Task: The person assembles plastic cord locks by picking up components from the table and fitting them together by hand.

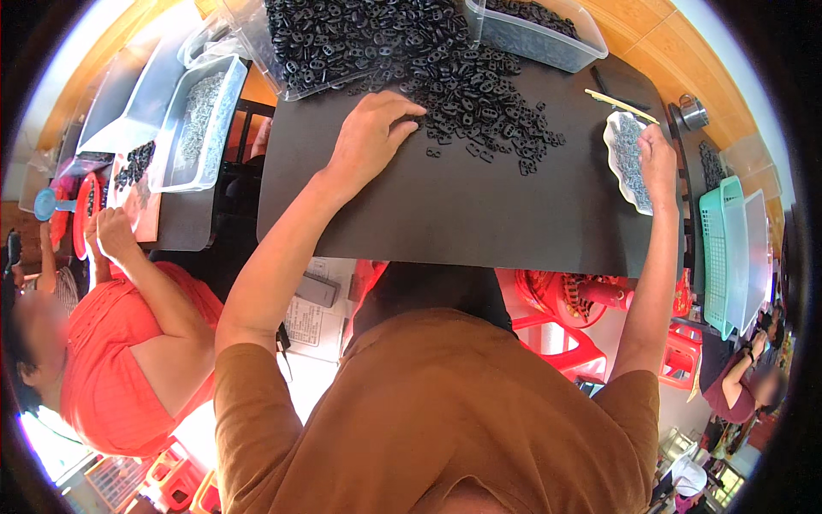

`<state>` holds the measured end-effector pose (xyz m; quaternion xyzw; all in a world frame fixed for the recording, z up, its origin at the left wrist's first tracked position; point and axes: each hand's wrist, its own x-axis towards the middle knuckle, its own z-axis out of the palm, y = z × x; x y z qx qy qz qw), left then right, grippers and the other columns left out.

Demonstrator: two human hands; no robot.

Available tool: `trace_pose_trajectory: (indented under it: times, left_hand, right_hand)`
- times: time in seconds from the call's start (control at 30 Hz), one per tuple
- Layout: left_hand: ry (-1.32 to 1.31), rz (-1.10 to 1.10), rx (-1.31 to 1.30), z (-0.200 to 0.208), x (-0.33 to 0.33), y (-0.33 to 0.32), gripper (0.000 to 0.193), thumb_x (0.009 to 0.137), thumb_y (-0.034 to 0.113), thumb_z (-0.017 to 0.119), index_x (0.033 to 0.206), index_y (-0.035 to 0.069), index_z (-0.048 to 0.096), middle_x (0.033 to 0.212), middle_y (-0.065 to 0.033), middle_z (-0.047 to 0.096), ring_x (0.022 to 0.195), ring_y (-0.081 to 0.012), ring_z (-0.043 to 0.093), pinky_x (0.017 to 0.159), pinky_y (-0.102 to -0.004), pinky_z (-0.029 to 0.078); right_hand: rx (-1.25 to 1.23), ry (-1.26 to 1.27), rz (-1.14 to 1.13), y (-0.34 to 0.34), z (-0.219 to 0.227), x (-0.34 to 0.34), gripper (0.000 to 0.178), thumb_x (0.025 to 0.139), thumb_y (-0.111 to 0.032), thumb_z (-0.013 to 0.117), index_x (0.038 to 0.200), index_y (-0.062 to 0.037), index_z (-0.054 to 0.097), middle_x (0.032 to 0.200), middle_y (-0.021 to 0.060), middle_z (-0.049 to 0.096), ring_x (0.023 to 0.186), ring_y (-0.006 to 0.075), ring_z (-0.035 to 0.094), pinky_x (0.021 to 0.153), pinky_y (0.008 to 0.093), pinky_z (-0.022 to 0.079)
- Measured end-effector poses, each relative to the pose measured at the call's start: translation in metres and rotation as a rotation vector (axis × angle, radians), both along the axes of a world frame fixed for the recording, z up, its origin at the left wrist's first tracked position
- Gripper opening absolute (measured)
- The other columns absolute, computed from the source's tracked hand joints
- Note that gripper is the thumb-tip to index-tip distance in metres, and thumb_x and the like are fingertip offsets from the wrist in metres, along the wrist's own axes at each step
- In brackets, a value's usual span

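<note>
A large heap of small black plastic pieces with holes (488,111) spreads over the dark table (411,214). At its near left edge rests my left hand (368,137), thumb and forefinger apart beside the pieces, with nothing visible between them. On the right, my right hand (658,171) is over the rim of a white scalloped dish (610,137). Small grey metal pieces (629,154), too fine to name surely, fill that dish. The right fingers are curled together at its edge, and whatever they pinch is hidden.
A clear tub (539,47) of black pieces stands at the back. Beyond the dish lie a pale stick (621,105) and a metal cup (692,111). A green basket (722,257) is far right. Left, a person in red (137,351) works beside a tub of grey pieces (201,128).
</note>
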<state>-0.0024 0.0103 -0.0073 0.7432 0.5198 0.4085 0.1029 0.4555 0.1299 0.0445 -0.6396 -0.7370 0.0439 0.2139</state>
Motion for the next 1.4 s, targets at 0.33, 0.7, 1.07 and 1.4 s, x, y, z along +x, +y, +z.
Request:
trace_pose_trajectory:
  times: [0.33, 0.7, 1.07, 1.4]
  left_hand:
    - [-0.085, -0.011, -0.078, 0.004, 0.007, 0.008, 0.017, 0.082, 0.007, 0.071, 0.099, 0.005, 0.071, 0.098, -0.0088, 0.066, 0.076, -0.0242, 0.063, 0.071, -0.0338, 0.052]
    - [-0.130, -0.020, -0.111, 0.006, 0.006, 0.010, 0.020, 0.083, 0.006, 0.071, 0.103, 0.004, 0.069, 0.097, -0.0097, 0.067, 0.075, -0.0221, 0.064, 0.070, -0.0319, 0.052]
    - [-0.330, -0.173, 0.013, 0.044, 0.048, 0.011, 0.024, 0.081, 0.007, 0.075, 0.104, 0.004, 0.069, 0.100, -0.0096, 0.067, 0.077, -0.0171, 0.065, 0.068, -0.0280, 0.053]
    - [-0.653, -0.115, -0.173, 0.026, 0.052, 0.026, 0.012, 0.084, 0.006, 0.073, 0.094, 0.000, 0.068, 0.080, -0.0026, 0.068, 0.069, -0.0058, 0.061, 0.062, -0.0224, 0.049]
  right_hand:
    - [0.089, 0.094, 0.123, 0.007, -0.015, 0.025, 0.010, 0.089, -0.002, 0.064, 0.098, -0.0020, 0.064, 0.081, 0.0101, 0.069, 0.073, 0.0153, 0.066, 0.070, 0.0290, 0.051]
    - [0.047, 0.436, 0.187, -0.008, -0.002, -0.019, 0.011, 0.089, -0.007, 0.067, 0.097, 0.0001, 0.066, 0.083, 0.0025, 0.068, 0.078, 0.0080, 0.064, 0.072, 0.0259, 0.052]
    - [-0.539, 1.222, 0.567, -0.042, -0.015, -0.198, 0.012, 0.092, -0.017, 0.068, 0.097, -0.0058, 0.067, 0.084, -0.0010, 0.064, 0.072, 0.0061, 0.058, 0.065, 0.0199, 0.048]
    - [-0.633, 1.554, 0.509, -0.054, -0.030, -0.238, 0.011, 0.091, -0.017, 0.070, 0.091, -0.0065, 0.070, 0.076, -0.0023, 0.062, 0.066, 0.0053, 0.054, 0.059, 0.0192, 0.043]
